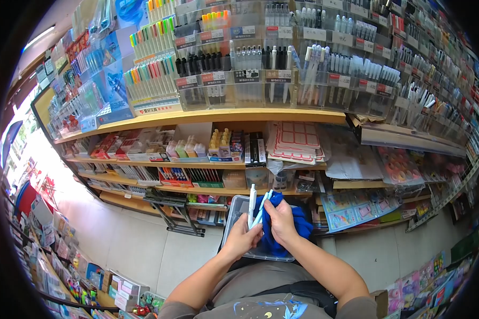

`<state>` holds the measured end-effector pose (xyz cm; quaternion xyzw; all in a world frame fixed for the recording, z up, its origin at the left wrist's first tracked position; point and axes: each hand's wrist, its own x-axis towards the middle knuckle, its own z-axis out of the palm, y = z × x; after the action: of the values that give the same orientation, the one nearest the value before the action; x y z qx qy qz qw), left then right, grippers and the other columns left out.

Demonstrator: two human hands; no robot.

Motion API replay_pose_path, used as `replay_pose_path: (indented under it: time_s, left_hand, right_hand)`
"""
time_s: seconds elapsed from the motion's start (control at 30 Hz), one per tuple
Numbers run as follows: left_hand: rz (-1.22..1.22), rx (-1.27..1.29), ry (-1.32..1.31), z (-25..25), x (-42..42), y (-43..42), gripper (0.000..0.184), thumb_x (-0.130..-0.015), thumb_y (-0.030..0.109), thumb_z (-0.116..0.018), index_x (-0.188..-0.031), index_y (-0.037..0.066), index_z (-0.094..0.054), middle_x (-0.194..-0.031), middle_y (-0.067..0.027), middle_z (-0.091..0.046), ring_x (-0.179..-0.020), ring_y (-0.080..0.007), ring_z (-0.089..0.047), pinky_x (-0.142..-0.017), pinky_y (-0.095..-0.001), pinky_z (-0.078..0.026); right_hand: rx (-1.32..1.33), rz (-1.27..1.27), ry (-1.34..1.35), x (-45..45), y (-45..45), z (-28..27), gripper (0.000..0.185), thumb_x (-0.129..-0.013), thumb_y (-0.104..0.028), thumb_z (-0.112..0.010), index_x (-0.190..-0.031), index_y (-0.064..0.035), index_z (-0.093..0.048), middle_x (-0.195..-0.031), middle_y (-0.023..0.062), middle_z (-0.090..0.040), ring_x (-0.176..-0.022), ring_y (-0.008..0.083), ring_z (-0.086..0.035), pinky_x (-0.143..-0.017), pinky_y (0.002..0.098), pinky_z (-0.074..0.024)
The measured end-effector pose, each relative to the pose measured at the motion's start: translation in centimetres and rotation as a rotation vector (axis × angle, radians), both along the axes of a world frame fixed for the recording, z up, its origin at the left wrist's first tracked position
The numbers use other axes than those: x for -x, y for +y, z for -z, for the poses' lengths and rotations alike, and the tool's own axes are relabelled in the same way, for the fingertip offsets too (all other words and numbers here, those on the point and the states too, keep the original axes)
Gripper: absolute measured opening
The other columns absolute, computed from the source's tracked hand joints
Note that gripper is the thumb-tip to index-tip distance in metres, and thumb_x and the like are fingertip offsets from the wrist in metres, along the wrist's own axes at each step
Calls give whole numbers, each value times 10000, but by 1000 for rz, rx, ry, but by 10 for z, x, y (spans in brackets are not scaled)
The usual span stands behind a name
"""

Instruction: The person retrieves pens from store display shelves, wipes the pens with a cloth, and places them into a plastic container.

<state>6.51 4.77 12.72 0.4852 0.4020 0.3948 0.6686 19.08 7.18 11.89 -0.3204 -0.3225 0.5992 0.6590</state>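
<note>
My left hand (242, 235) is closed around a white pen (252, 204) that stands nearly upright. Slimmer pale-blue pens (259, 216) slant between my two hands; how many there are is hard to make out. A bright blue cloth (300, 222) is bunched in my right hand (280, 219), its thumb pressed near the upper ends of the pale-blue pens. Below both hands, a clear plastic box (230, 222) sits at my lap, its inside partly hidden by the cloth and hands.
Ahead, a wooden shelf unit (207, 116) carries clear pen racks (261, 80) with price tags. Lower shelves hold boxed pens and stacked label sheets (297, 140). A folding stool (176, 211) stands left of the box. Goods displays flank me at both lower corners.
</note>
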Motion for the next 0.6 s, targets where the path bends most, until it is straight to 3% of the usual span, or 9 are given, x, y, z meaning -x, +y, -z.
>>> replay_pose_path:
  time_s: [0.47, 0.53, 0.6]
  left_hand:
    - [29, -22, 47, -12, 12, 15, 159, -841, 71, -545, -972, 63, -456, -723, -23, -562, -522, -57, -463, -431, -180, -367]
    - [45, -36, 60, -20, 14, 25, 153, -842, 78, -546, -969, 65, -462, -718, -21, -558, -527, -58, -466, -442, -180, -373]
    - [57, -54, 81, -28, 12, 33, 156, -843, 80, -543, -975, 67, -462, -713, -17, -552, -532, -57, -464, -444, -177, -371]
  right_hand:
    - [20, 13, -12, -11, 16, -1, 184, -925, -192, -429, -924, -54, -552, -829, 36, -613, -738, 107, -582, -700, 245, -464]
    - [-22, -28, -30, -12, 21, -7, 140, -875, -127, -522, -986, -45, -501, -835, 37, -590, -729, 110, -576, -662, 245, -474]
    - [-65, -47, -79, -7, 17, -26, 215, -837, -89, -580, -1010, -45, -458, -814, 33, -570, -716, 97, -559, -610, 229, -474]
